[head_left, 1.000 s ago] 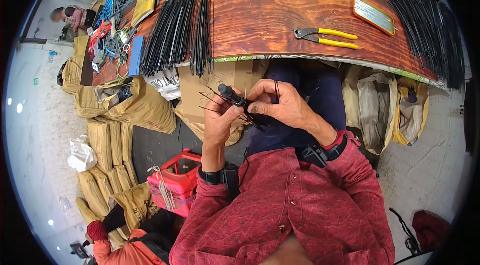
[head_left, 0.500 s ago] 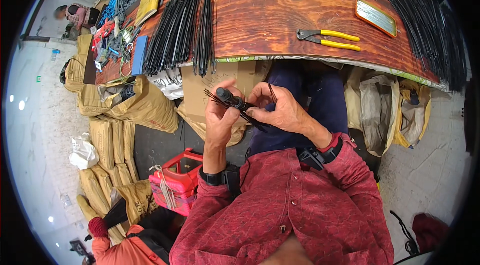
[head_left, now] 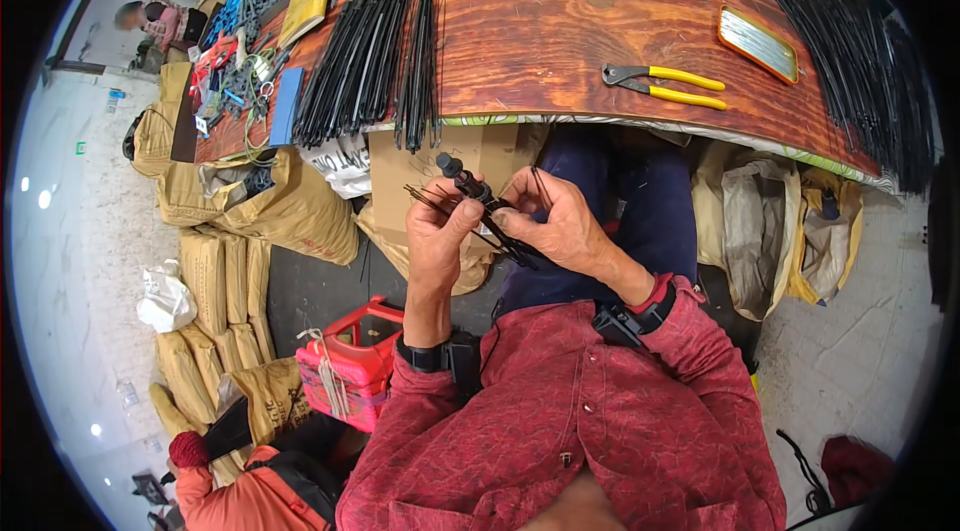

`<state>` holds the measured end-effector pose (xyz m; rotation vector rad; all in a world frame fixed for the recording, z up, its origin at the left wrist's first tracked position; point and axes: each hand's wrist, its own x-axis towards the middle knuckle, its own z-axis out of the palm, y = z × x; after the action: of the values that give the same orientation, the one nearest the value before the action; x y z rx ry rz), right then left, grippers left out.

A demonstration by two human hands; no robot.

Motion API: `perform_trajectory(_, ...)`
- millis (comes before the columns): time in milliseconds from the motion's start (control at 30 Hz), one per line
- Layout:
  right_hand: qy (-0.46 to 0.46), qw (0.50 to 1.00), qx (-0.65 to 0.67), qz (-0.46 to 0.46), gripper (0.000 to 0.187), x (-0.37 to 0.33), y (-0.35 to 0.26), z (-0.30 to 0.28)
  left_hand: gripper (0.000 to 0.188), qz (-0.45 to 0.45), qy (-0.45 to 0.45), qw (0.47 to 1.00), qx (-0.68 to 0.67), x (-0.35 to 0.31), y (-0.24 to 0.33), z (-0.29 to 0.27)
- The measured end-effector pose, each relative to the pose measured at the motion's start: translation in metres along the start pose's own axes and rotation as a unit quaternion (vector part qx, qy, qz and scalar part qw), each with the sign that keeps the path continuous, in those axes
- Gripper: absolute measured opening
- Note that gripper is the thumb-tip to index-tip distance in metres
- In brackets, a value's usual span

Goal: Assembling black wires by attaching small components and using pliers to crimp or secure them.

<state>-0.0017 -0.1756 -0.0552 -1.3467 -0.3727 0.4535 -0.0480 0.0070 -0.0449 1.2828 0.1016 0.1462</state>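
Over my lap I hold a black umbrella frame (head_left: 470, 183), a thick dark hub with thin wire-like ribs around it. Its blunt round end points up and away from me, while the ribs slant down to the right toward my trousers. My left hand (head_left: 435, 239) grips it from the left, thumb pressed along the hub and fingers curled behind. At its right side, my right hand (head_left: 565, 223) pinches the ribs between thumb and fingers. One thin rib sticks up past the right fingers. The fingertips partly hide the joints.
Before me stands a wooden table (head_left: 540, 51) with bundles of black frames (head_left: 360, 61), yellow-handled end nippers (head_left: 665, 84) and a small tray (head_left: 758, 46) of thin metal pieces. A cardboard box (head_left: 400, 161) sits beneath its edge. Sacks (head_left: 300, 206), a red plastic stool (head_left: 345, 361) and another person (head_left: 250, 491) are at left.
The hub end has risen and now stands more upright between my hands. My left fingers have curled in behind the hub, where one was stretched out before. My right hand keeps its pinch.
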Motion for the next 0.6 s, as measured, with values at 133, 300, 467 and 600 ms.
perform_trajectory(133,-0.005,1.0,0.009,-0.015,0.023,0.0,0.001,0.003,0.029,0.0,0.0,1.0,0.008,0.0,0.001,-0.004)
perform_trajectory(300,-0.041,0.998,0.038,0.002,0.027,-0.001,0.0,-0.001,0.029,-0.002,-0.008,1.0,0.0,0.002,-0.004,-0.011)
perform_trajectory(467,-0.047,0.997,0.054,-0.003,0.027,-0.001,0.009,-0.003,0.031,-0.017,-0.03,0.999,-0.011,0.005,-0.007,-0.016)
perform_trajectory(600,-0.04,0.998,0.04,-0.019,0.027,-0.001,0.011,-0.003,0.033,-0.021,-0.054,0.998,-0.025,0.008,-0.011,-0.023)
